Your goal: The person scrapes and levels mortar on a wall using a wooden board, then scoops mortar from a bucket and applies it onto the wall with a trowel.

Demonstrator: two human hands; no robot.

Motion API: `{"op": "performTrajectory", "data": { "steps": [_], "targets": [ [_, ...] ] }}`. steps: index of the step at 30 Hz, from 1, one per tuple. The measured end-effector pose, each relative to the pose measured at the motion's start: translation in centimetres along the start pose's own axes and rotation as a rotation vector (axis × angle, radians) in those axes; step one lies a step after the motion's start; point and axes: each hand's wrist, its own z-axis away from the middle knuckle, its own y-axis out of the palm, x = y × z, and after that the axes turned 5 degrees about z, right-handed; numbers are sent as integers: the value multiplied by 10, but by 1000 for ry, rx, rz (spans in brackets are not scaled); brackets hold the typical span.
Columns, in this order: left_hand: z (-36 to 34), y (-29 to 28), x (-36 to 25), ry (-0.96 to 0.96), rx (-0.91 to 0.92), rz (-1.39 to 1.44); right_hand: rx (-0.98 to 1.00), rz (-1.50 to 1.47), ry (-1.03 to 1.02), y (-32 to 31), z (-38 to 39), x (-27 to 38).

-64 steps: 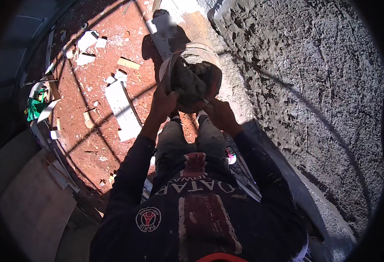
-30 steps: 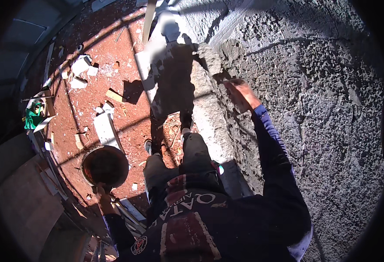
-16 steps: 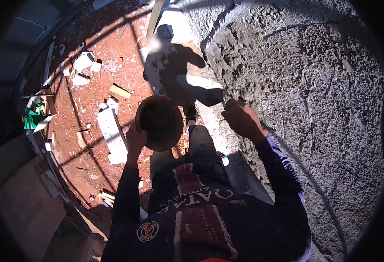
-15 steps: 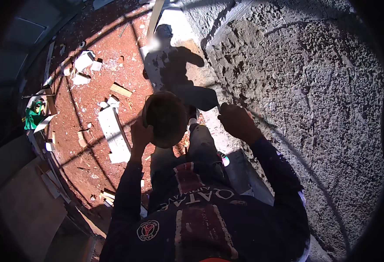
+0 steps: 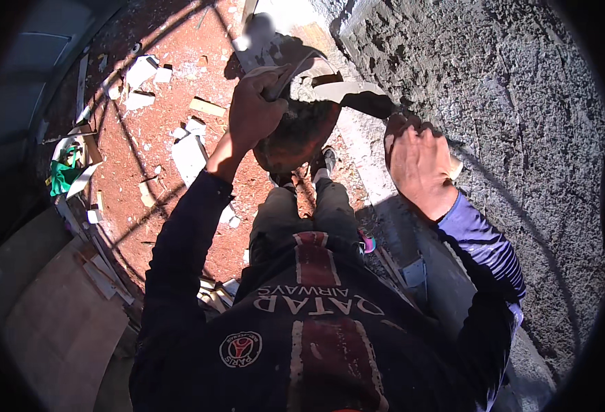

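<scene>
Here's your one bucket (image 5: pixel 301 141), tilted, out ahead of you, between your two hands and nearer the left. Your left hand (image 5: pixel 258 106) is clenched over its rim, fingers curled; your right hand (image 5: pixel 419 161), apart from it on the right, is wrapped round the handle of one trowel (image 5: pixel 365 98), the blade reaching left to the bucket's mouth. Below, reddish ground (image 5: pixel 209 72) strewn with scraps: one wooden block (image 5: pixel 207 107) left of the bucket, one white board (image 5: pixel 189 158) nearer. On your right, one rough grey wall (image 5: pixel 515 137), sunlit, a thin shadow curving across.
</scene>
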Motion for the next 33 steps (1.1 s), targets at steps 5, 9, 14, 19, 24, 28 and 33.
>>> {"op": "performTrajectory", "data": {
  "steps": [5, 9, 14, 19, 24, 28, 33],
  "targets": [
    [-7, 24, -21, -134, 6, 65, -679, 189, -94, 80, -32, 29],
    [-2, 19, 2, -116, -33, 221, 52, -1165, -200, -16, -45, 59],
    [26, 7, 37, -182, -90, 374, -114, -1670, -152, -55, -31, 121],
    [75, -36, 50, -263, -169, 897, 87, -1726, 46, -70, -7, 102],
    [98, -37, 64, -226, -286, 1032, 187, -1461, 23, -50, -33, 98],
    [116, -23, 94, -288, -490, 979, 5, -1419, -46, -56, -36, 86],
    [181, -28, 106, -599, -792, 974, 3, -1513, -162, -86, -39, 89]
  ]
}}
